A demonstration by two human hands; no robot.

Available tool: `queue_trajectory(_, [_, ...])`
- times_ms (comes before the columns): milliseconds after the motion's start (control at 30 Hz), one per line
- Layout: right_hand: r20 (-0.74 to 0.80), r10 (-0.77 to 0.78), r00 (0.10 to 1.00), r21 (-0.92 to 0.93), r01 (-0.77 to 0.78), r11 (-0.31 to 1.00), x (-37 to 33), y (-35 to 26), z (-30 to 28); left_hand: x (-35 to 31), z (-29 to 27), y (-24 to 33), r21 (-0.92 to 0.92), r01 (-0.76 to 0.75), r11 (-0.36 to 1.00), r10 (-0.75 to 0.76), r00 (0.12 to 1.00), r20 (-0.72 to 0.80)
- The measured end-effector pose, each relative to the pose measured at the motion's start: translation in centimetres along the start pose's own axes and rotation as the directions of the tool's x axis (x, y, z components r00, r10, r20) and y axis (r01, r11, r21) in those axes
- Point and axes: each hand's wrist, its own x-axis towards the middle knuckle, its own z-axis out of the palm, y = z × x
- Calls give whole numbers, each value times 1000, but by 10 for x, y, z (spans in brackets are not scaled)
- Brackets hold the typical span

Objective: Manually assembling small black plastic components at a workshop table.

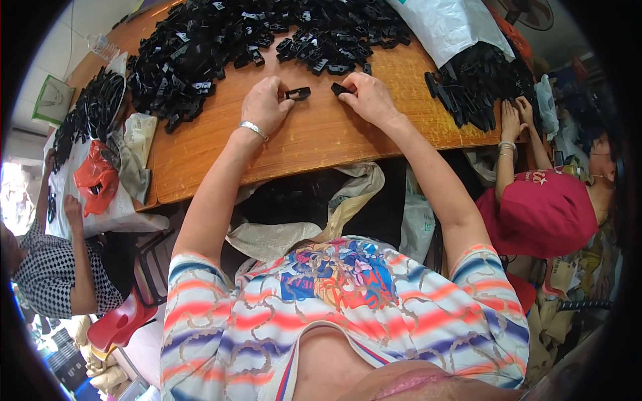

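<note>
Wooden table [314, 144], curved by the lens, crowded along its far edge with a heap of black clips [221, 40]. At 1 o'clock from the hands, a white bag [448, 23] spilling a second pile [475, 83] of the same parts. At 9 o'clock, off the table's left end, a sack [93, 110] of black pieces with an orange bag [97, 180] against it.

Left hand [265, 103] resting on the wood, fingers curled narrow, thumb and forefinger pinched on a small black clip [298, 93] jutting toward 3 o'clock from the fingertips. Silver bracelet [253, 129] at that wrist.

Right hand [368, 99] also down on the table, fingers bent close, tips closed on a second clip [341, 88] poking out at 9 o'clock. Both pieces near each other between the hands but not touching, with bare wood in the gap, just below the big heap.

At 3 o'clock, another person in red [542, 210], both hands on the second pile. At 8 o'clock, a person in a checked top [50, 271].
</note>
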Motion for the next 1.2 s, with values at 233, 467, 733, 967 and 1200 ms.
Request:
queue_trajectory(233, [46,48,998,-6,-47,999,-13,-36,2,-21,-10,11,8,19,1000,-19,999,48])
queue_trajectory(467, [-22,-277,961,-132,272,953,-14,-21,3,-26,-9,4,-40,-25,999,25,1000,-2])
queue_trajectory(733, [39,-306,951,-67,308,949,-4,-21,2,-26,-8,3,-41,-4,999,6,999,39])
queue_trajectory(967, [-40,-361,932,99,363,927,-2,-56,23,-26,-7,2,-21,-34,999,34,999,2])
queue_trajectory(1200, [68,-374,925,-27,376,926,4,-57,30,-25,-10,4,-55,14,998,-11,998,60])
